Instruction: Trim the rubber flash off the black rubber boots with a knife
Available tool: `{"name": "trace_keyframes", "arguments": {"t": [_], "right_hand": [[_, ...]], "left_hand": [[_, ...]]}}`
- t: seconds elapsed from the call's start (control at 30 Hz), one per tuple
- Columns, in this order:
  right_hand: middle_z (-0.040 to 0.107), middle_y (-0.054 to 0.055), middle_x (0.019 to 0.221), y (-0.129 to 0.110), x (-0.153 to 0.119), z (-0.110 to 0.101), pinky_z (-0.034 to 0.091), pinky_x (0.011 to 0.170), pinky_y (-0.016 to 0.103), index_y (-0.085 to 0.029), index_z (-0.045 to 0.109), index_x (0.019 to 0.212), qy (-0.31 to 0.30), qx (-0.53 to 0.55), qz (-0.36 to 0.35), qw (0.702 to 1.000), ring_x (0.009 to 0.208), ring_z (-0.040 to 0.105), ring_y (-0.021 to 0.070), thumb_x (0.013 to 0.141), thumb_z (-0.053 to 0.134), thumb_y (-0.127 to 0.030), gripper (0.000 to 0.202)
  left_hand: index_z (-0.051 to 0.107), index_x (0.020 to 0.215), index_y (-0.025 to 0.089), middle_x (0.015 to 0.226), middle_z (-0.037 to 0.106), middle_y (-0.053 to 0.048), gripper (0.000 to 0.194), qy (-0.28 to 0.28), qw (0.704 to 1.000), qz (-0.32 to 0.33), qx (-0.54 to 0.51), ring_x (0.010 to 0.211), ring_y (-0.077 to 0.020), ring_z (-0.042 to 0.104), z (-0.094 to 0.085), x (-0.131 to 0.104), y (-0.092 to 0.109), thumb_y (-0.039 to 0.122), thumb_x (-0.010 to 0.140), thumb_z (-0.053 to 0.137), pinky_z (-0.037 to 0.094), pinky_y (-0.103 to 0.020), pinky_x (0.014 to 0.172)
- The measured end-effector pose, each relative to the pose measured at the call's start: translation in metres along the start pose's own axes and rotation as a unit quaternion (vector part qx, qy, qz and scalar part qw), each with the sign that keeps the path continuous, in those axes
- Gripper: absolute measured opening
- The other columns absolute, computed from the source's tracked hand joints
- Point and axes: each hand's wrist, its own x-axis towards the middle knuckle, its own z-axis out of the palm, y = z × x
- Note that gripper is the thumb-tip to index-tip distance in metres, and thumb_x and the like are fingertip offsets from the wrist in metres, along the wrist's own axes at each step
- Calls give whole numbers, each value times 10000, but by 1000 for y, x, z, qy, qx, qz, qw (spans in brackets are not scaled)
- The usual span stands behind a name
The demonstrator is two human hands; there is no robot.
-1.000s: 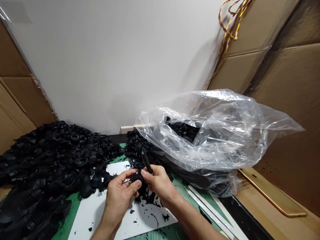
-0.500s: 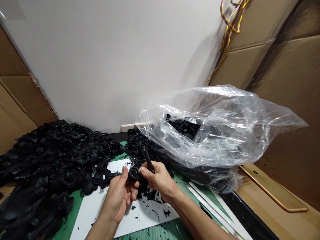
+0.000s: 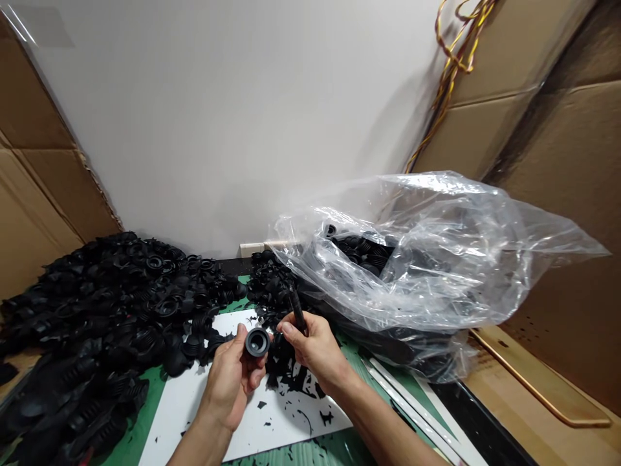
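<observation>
My left hand (image 3: 233,374) is closed on a round black rubber bellows part (image 3: 257,343), its ringed open end facing up towards me. In my right hand (image 3: 316,347) is a slim dark pen-like tool (image 3: 297,312); its upper end points away, and I cannot make out what kind it is. The right fingertips are close to the part's right side. Below both hands lies a white sheet (image 3: 242,440) scattered with black rubber scraps (image 3: 295,378).
A large heap of black rubber parts (image 3: 107,304) covers the left side. At right stands a clear plastic bag (image 3: 451,272) holding more parts. White strips (image 3: 412,404) and a gold-edged phone-shaped panel (image 3: 538,375) lie on the right. Cardboard (image 3: 572,194) flanks the green surface (image 3: 155,388).
My right hand has drawn slightly away to the right from the rubber part. The part has turned so its open end shows more fully. The view has shifted a little.
</observation>
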Motion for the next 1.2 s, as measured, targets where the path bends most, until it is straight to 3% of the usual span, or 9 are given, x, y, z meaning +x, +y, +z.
{"name": "trace_keyframes", "arguments": {"t": [0.27, 0.4, 0.5, 0.67, 0.77, 0.9, 1.2], "right_hand": [[332, -84, 478, 1, -3, 1, 240, 418, 221, -159, 573, 670, 7, -24, -29, 999, 412, 262, 64, 700, 629, -349, 201], [434, -50, 535, -2, -8, 5, 325, 493, 233, -158, 595, 659, -21, -40, -72, 996, 495, 377, 96, 694, 642, -329, 181], [531, -27, 626, -3, -13, 11, 383, 576, 239, -166, 628, 709, -63, -64, -91, 992, 595, 476, 125, 651, 658, -222, 86], [588, -9, 612, 1, -16, 18, 416, 607, 259, -176, 624, 648, -57, -81, -98, 990, 611, 530, 148, 667, 595, -199, 41], [559, -16, 517, 3, -14, 19, 384, 529, 255, -169, 608, 594, -54, -36, -67, 996, 516, 485, 131, 654, 616, -267, 115], [460, -54, 436, 4, -13, 20, 253, 410, 222, -161, 602, 574, -29, 11, -32, 999, 406, 337, 75, 594, 664, -283, 138], [310, -117, 377, 10, -10, 22, 139, 360, 195, -172, 486, 558, -31, 143, 26, 989, 330, 186, 16, 531, 752, -388, 343]], "left_hand": [[622, 614, 91, 402, 511, 12, 477, 15, 1000, 12, 9, 292, -23, 349, 2, -2, 1, 562, 601, 696, 183, -152, 325], [567, 541, 117, 384, 502, 18, 510, 38, 999, 34, 16, 279, -26, 350, 1, -2, -1, 611, 570, 692, 182, -152, 314], [560, 533, 120, 386, 517, 14, 525, 56, 998, 26, 28, 270, -37, 374, 1, -2, -3, 626, 547, 696, 192, -155, 303], [565, 552, 113, 410, 547, -4, 560, 40, 998, 17, 47, 243, -57, 412, 2, -3, -1, 663, 542, 665, 134, -155, 277], [550, 533, 116, 418, 552, -12, 561, 24, 998, 19, 54, 240, -63, 430, 1, -3, 0, 669, 570, 641, 131, -149, 266], [524, 525, 128, 398, 548, -17, 534, 15, 998, 26, 53, 227, -67, 432, 0, -5, 1, 644, 632, 611, 130, -139, 259], [546, 522, 117, 423, 561, -16, 385, -8, 998, 26, 49, 238, -31, 388, 4, -13, 10, 448, 654, 689, 151, -129, 258]]}}
